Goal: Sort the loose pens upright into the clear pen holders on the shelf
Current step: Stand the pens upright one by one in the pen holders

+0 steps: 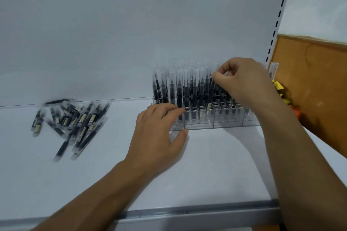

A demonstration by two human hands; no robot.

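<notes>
My left hand, fingers relaxed, steadies the pen holder while my right hand pinches a pen into its slot; next I likely fetch another from the loose pens.

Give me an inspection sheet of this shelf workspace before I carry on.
Surface: white metal shelf, grey front lip.
Job's things: clear plastic pen holders packed with upright black pens; pile of loose black pens lying at left.
Clutter: blurred yellow and orange items at right.
Grippers: left hand rests against the holders' front; right hand pinches one upright pen by its top.
Cables: nothing seen.
Surroundings: white back panel, slotted upright, brown wooden board.
</notes>
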